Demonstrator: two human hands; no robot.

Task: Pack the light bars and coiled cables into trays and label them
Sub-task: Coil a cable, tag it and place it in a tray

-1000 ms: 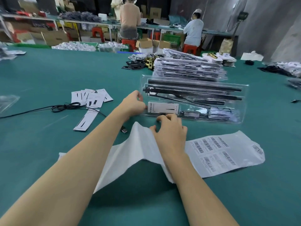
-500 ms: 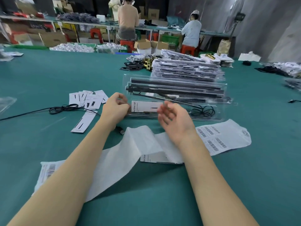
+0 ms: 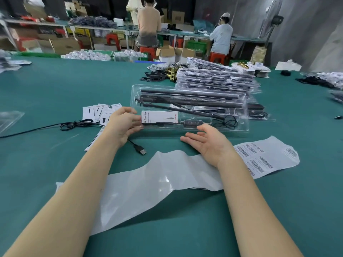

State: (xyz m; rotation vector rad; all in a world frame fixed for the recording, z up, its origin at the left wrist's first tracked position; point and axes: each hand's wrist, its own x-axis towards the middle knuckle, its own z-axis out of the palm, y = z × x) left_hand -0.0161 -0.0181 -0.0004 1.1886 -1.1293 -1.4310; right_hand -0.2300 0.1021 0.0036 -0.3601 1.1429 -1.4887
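A clear plastic tray (image 3: 239, 127) lies in front of me on the green table, holding black light bars (image 3: 191, 101), a coiled cable (image 3: 225, 121) with a controller, and a white card (image 3: 159, 117). My left hand (image 3: 123, 125) grips the tray's near left corner, thumb on top. Palm up, my right hand (image 3: 207, 140) hovers at the tray's near edge with straight fingers and holds nothing. A long sheet of barcode labels (image 3: 263, 158) runs under my right forearm.
A stack of packed trays (image 3: 217, 78) stands behind the tray. White cards (image 3: 98, 112) and a loose black cable with a USB plug (image 3: 142, 151) lie to the left. Black and brass parts (image 3: 163, 74) sit farther back. Two people sit at a far bench.
My right hand has left the tray's front edge, turned palm up and opened. The tray now sits lifted at its left corner in my left hand, nearer to me.
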